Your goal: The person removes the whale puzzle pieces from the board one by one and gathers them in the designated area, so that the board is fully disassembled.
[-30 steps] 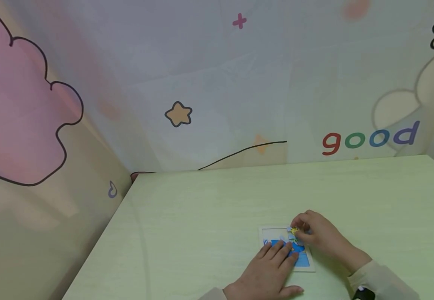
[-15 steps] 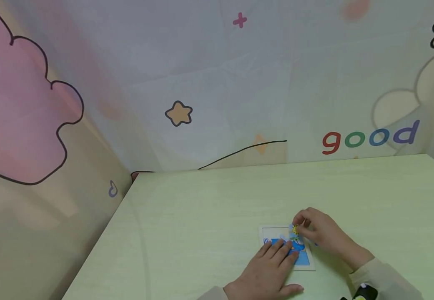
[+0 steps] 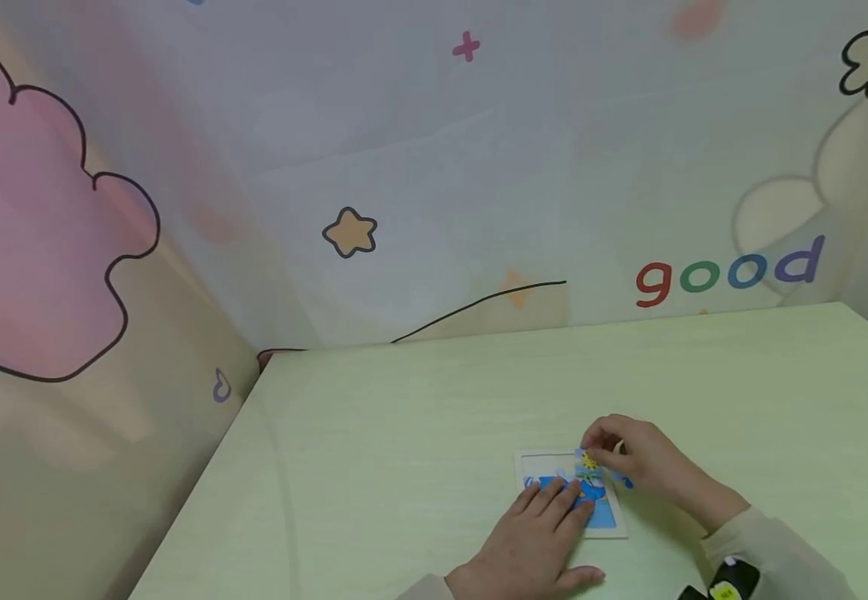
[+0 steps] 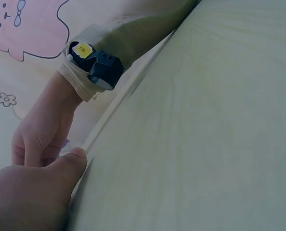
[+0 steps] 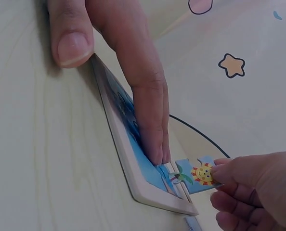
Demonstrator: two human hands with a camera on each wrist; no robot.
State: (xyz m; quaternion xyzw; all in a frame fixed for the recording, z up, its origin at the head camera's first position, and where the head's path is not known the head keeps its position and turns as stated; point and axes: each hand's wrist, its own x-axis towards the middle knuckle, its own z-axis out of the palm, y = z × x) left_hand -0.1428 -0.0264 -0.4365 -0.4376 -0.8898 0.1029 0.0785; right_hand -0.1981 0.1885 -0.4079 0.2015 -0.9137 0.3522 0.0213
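Backing everything, printed backdrop point(image 3: 434, 167): is showing a pink cartoon shape point(image 3: 43, 225), an orange star point(image 3: 349, 232) and the lettering "good" point(image 3: 731, 271).
Bench point(image 3: 366, 442): is running pale green under both hands, up to the backdrop.
Left hand point(image 3: 531, 537): is lying flat, fingers straight, pressing on the tray's picture, thumb sticking out past the near rim; gripping nothing.
Right hand point(image 3: 639, 458): is pinching the sun piece, thumb against forefinger, other fingers curling under.
Tray point(image 5: 139, 191): is lying on the bench beneath the left hand, blue puzzle picture point(image 3: 600, 517) filling the lower part, pale base point(image 3: 546, 463) showing upper left.
Black wrist unit point(image 4: 106, 71): is sitting at the right sleeve point(image 3: 771, 554).
Sun piece point(image 5: 196, 177): is tilting at the tray's far right corner; contact isn't showing clearly.
Blue piece point(image 5: 193, 223): is peeking out just outside the tray's right rim, partly hidden.
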